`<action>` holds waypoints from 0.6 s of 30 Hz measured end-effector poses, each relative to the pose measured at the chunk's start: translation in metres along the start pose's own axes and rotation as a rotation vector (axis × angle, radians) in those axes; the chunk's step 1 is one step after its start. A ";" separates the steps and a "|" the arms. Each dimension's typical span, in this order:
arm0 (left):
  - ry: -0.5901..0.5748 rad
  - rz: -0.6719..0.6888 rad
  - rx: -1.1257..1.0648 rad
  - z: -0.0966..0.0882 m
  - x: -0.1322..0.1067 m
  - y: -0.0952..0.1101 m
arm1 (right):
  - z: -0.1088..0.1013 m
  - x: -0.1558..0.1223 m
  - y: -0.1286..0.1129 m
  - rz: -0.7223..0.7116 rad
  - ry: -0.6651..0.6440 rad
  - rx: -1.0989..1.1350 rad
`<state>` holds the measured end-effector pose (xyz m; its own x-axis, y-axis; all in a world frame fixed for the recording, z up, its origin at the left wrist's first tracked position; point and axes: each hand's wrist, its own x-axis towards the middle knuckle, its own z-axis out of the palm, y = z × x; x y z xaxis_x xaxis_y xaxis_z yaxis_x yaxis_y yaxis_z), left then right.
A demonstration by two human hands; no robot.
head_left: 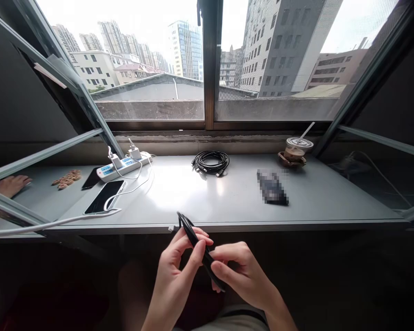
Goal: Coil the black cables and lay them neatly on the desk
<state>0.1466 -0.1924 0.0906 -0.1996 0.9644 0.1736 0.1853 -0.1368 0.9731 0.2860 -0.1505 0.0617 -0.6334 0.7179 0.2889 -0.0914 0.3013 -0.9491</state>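
Observation:
Both my hands hold a bundle of folded black cable just below the front edge of the grey table. My left hand pinches the cable's upper part between thumb and fingers. My right hand wraps its fingers round the lower part. The cable's looped end sticks up over the table edge.
On the table lie a coiled black cable, a blurred dark object, an iced drink cup with a straw, a white power strip with chargers, two phones and a string of beads. Another person's hand rests at far left.

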 end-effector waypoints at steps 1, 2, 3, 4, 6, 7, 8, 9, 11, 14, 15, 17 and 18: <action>-0.012 -0.003 -0.002 -0.001 -0.001 0.002 | -0.001 -0.001 0.000 0.003 -0.013 0.036; -0.030 -0.008 -0.009 -0.002 -0.003 0.004 | -0.001 -0.002 0.000 -0.001 -0.016 0.066; -0.048 -0.011 -0.018 -0.003 -0.005 0.006 | -0.002 -0.003 0.000 -0.009 -0.012 0.090; -0.062 -0.013 -0.024 -0.003 -0.008 0.008 | -0.002 -0.004 0.001 -0.017 -0.010 0.116; -0.071 -0.007 -0.005 -0.003 -0.014 0.012 | -0.003 -0.007 0.003 -0.029 -0.023 0.171; -0.069 0.004 0.023 -0.003 -0.017 0.014 | -0.003 -0.008 0.004 -0.028 -0.038 0.192; -0.064 0.027 0.057 -0.002 -0.020 0.016 | -0.003 -0.010 0.005 -0.020 -0.055 0.206; -0.058 0.057 0.092 -0.002 -0.023 0.016 | -0.002 -0.011 0.005 -0.003 -0.062 0.214; -0.031 0.127 0.141 -0.001 -0.026 0.016 | 0.001 -0.013 0.006 0.027 -0.057 0.220; 0.024 0.170 0.160 0.000 -0.027 0.011 | 0.006 -0.011 0.005 0.037 -0.038 0.187; 0.032 0.157 0.156 0.000 -0.027 0.009 | 0.007 -0.009 0.005 0.025 -0.025 0.164; 0.028 0.096 0.132 -0.001 -0.025 0.004 | 0.008 -0.006 0.005 0.011 0.021 0.103; 0.031 0.063 0.116 -0.002 -0.025 0.002 | 0.008 -0.005 0.005 0.020 0.049 0.075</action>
<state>0.1502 -0.2170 0.0890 -0.2135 0.9470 0.2399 0.3077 -0.1678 0.9366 0.2825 -0.1576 0.0548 -0.5971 0.7538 0.2743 -0.1376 0.2406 -0.9608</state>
